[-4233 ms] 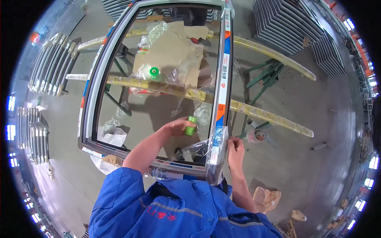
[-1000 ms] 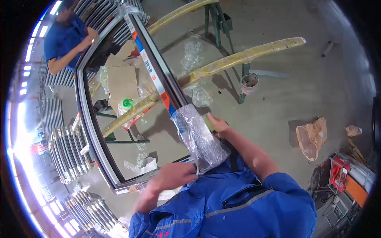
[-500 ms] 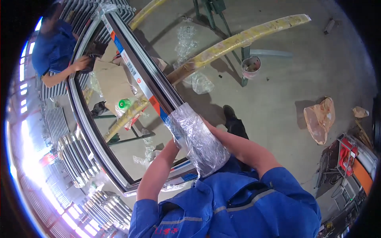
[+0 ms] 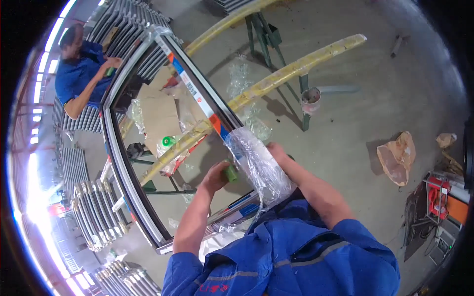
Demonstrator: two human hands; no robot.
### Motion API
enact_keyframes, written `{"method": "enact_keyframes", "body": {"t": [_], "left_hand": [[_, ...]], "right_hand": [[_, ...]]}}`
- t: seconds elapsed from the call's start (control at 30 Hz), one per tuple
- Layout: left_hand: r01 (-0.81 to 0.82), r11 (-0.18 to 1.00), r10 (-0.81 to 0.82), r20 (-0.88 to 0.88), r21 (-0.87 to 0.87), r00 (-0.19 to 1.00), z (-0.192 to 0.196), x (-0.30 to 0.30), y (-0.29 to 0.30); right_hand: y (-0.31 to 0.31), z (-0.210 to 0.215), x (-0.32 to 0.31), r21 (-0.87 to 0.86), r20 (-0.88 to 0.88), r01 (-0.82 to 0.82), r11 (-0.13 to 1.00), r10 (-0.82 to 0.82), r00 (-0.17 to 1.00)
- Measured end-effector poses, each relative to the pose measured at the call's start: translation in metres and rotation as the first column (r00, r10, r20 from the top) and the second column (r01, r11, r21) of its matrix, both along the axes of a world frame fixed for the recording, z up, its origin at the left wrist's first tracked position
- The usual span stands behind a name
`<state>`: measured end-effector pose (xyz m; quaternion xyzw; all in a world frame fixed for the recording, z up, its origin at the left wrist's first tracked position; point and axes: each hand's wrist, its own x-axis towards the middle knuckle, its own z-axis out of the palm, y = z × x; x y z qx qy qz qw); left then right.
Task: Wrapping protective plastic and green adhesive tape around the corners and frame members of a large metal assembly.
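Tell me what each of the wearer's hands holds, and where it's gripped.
The left hand holds a green roll by its left side in the picture. The right hand is beside the film-wrapped frame; whether it grips anything can't be told.

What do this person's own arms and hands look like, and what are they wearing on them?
The left hand and right hand look ungloved, and the forearms are uncovered, with no cables. The loose blue sleeves end near the elbows. They belong to a blue jacket with grey stripes and a red marking.
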<state>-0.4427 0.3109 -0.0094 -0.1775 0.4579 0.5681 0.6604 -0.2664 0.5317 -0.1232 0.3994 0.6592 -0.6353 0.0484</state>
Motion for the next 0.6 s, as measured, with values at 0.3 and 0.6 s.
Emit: {"method": "enact_keyframes", "body": {"t": [0.3,0.6], "left_hand": [[0.032,0.997,0.003,-0.489,0.063,0.872,0.147,0.013,0.001],[0.205,0.971,-0.074,-0.664,0.122,0.744,0.231,0.052,0.042]], "right_hand": [[0.014,0.269,0.044,0.444,-0.423,0.178,0.878,0.03,0.906],[-0.028,0.313,0.007,0.817,-0.33,-0.199,0.541,0.722,0.608]]}}
